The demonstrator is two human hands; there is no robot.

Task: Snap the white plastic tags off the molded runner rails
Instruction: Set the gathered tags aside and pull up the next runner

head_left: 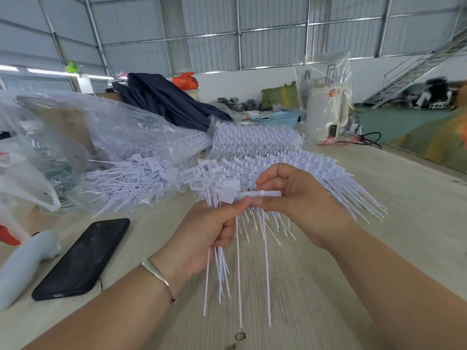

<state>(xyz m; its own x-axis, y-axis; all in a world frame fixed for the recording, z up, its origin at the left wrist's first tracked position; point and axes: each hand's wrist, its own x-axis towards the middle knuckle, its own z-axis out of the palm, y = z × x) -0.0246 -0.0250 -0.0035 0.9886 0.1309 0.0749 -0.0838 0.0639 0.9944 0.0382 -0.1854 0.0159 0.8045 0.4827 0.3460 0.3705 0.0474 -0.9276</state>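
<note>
Above the pale wooden worktop [379,188], the left hand [202,238] gripped a bundle of thin white plastic tags [222,258], while the right hand [298,198] pinched a short white runner rail [262,193], seemingly nearly stripped. Freed tags lay heaped at far left [126,180]; many full rails [257,140] waited beyond the hands.

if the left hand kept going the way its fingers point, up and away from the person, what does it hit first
Probably the right hand, already against the left hand's fingertips; beyond lies the pile of tagged rails.
</note>
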